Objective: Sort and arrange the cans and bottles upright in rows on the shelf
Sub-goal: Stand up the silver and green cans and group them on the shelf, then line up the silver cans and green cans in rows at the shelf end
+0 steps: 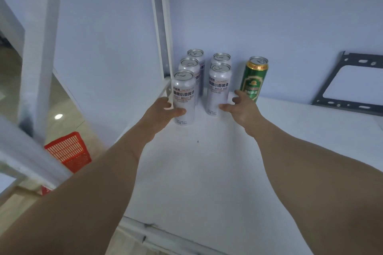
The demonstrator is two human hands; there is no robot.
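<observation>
On the white shelf (207,172), we tend upright cans.
Our left hand (163,114) grips the front silver can (184,97) near the left edge; right hand (242,107), fingers spread, touches the second-row can (218,89); green can (253,78) beside; bare shelf rightward.

Satin-finish metal cans (184,97) stand on a smooth matt white shelf (207,172).

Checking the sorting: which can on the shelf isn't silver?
The green can, standing alone at the right, beside the right hand. The other five are silver.
</observation>
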